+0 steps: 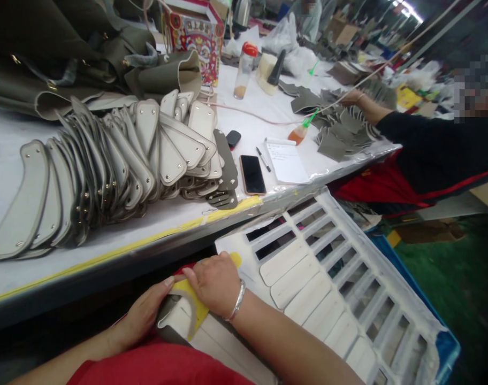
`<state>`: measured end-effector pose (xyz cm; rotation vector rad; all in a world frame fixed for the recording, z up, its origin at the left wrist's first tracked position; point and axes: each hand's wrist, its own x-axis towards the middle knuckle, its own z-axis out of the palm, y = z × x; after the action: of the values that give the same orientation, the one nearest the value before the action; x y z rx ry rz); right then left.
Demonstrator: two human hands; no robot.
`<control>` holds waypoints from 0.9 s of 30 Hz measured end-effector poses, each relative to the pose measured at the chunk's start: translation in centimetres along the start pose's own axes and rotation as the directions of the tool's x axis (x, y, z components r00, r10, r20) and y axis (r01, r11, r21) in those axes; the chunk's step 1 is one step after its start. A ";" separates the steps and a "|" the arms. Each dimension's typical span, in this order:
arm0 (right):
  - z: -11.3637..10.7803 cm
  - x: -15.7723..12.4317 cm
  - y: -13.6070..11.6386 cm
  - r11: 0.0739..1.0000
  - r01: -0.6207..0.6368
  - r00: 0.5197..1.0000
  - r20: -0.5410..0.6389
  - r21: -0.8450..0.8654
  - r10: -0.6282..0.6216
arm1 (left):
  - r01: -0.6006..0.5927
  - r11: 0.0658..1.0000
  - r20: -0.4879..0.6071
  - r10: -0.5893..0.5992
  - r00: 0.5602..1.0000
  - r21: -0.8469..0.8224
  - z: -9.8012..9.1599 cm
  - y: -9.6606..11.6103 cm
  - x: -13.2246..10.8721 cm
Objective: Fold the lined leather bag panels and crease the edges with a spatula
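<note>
In the head view my right hand (216,280), with a silver bangle at its wrist, is closed on a yellow strip (192,306), thumb toward my left hand. The strip lies over the end of a pale, olive-edged leather-like piece (180,318) close to my body. My left hand (147,306) is wrapped against the left side of the same piece, its fingertips near my right thumb. What the left fingers press on underneath is hidden. Just beyond, a white slatted rack (348,235) holds several pale rounded panels (308,299) in a row.
Curved pale straps with metal studs (142,155) are heaped on the white table (11,278). Olive bags (87,48) lie behind them. A phone (252,175), a notepad (286,160) and a glue bottle (302,130) are farther right. Another person's arm (372,109) reaches over olive pieces.
</note>
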<state>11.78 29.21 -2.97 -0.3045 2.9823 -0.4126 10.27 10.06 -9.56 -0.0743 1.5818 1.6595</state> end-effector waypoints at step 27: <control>-2.7 -1.9 0.3 0.988 -0.107 0.980 0.155 -0.114 0.124 | -0.023 0.982 0.516 -0.077 0.853 0.186 -0.8 5.8 0.2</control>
<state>13.23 30.63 -0.29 -0.1633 2.8492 -0.2079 6.41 10.18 -5.13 0.4206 1.2913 1.3474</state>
